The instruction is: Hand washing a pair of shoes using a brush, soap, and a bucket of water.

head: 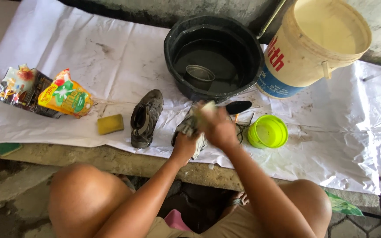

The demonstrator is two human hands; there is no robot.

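A: While left hand (184,147) grips the grey shoe (189,127) from below at the ledge edge, right hand (217,128) is closed on a pale brush or sponge (208,107), can't tell which, pressed to the upper.

B: Second shoe?

A: Dark one (145,118) lies on the white sheet (111,57), apart, beside a yellow sponge (110,124). Black basin (212,55) with water sits behind.

B: Risks?

A: 2, my guess. Shoe overhangs the ledge, so a wet grip slipping drops it. Right elbow swing could tip the green bowl (267,131).
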